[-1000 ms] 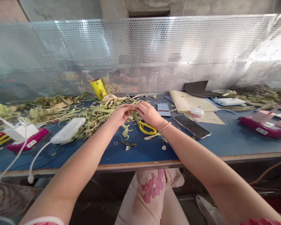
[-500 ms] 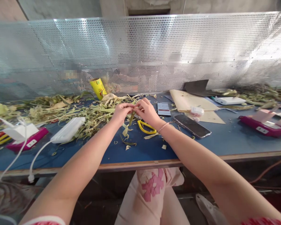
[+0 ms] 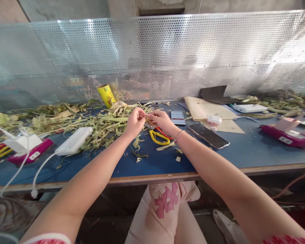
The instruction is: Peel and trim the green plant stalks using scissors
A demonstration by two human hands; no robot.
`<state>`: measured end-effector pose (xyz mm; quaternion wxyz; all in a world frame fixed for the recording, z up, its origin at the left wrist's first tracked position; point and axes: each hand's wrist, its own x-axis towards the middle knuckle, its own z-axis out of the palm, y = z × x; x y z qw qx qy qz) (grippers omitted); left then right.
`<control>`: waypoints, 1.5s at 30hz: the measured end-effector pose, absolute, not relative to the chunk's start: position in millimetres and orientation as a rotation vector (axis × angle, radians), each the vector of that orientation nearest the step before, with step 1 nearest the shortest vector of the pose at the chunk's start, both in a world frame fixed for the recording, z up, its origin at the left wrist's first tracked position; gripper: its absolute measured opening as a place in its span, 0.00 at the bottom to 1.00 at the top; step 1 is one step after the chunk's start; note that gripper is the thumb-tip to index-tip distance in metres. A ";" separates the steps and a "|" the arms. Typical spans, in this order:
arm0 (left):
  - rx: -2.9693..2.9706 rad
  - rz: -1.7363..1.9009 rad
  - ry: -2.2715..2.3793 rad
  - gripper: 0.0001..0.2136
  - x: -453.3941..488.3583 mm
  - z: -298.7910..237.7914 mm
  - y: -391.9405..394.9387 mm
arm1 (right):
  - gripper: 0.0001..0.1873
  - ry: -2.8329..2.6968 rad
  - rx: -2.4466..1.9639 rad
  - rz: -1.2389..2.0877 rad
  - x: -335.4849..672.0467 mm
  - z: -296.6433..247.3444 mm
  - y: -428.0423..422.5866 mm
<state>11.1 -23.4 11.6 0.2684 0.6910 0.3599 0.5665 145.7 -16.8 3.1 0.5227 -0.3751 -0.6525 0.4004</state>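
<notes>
The scissors (image 3: 151, 136), with one yellow and one red handle, lay on the blue counter (image 3: 132, 171). Just beyond their handles, the left hand (image 3: 135, 122) and the right hand (image 3: 162, 120) were together, fingertips meeting; whether they pinched anything, I could not tell. The right hand partly hid the red handle from view. To the left of the scissors spread a tangled heap of pale green plant scraps (image 3: 104, 128), reaching close to the left hand, and a few loose strips (image 3: 136, 143) lay just beside the yellow handle. Farther left of the scissors was a white power bank (image 3: 73, 141); behind them and to the left leaned a yellow tube (image 3: 106, 96). A dark phone (image 3: 208, 135) lay to their right, with tan paper (image 3: 202, 110) beyond it.
</notes>
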 end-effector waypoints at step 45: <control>1.306 1.503 0.766 0.14 25.9 3.7 -26.8 | 0.10 -1.430 -0.815 0.791 140.7 -0.4 -12.9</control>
